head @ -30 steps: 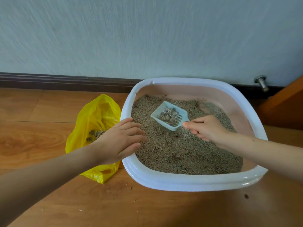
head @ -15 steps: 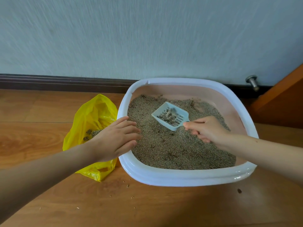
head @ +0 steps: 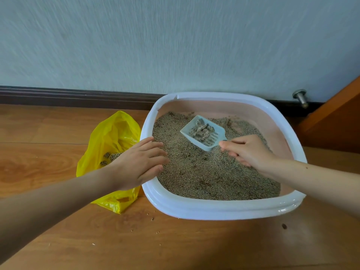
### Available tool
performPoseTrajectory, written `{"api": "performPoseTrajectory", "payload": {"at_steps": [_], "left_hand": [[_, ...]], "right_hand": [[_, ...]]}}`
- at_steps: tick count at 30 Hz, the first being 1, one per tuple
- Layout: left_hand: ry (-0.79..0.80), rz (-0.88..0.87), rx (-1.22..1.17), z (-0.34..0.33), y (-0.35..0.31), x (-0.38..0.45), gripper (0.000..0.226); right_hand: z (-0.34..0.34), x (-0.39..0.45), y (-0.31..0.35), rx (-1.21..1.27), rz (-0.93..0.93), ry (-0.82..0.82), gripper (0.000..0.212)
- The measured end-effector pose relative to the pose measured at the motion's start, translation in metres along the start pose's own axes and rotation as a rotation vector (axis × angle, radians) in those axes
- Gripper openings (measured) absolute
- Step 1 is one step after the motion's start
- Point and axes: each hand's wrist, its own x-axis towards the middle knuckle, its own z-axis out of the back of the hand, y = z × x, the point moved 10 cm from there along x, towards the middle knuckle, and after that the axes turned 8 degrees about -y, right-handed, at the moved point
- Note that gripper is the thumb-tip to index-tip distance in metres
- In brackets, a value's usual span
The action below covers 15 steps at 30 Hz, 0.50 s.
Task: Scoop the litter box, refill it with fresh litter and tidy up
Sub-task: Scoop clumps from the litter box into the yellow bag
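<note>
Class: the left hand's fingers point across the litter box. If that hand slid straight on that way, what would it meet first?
Probably the litter just beyond the left hand; farther along that line lies the right hand. Height is unclear.

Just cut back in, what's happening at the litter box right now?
A person is mid-scoop. The right hand holds the scoop over the litter, loaded with clumps. The left hand rests on the left rim of the litter box. The open yellow bag beside it on the floor already holds some clumps.
</note>
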Motion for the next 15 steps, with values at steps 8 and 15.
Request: {"api": "performPoseTrajectory", "payload": {"at_steps": [8,15], "left_hand": [[-0.009,-0.002,0.0,0.0,0.0,0.0,0.052],[-0.001,-0.011,0.01,0.0,0.0,0.0,0.051]], "right_hand": [[0.015,0.006,-0.001,0.022,0.053,-0.126,0.024],[0.012,0.008,-0.009,-0.004,0.05,-0.136,0.02]]}}
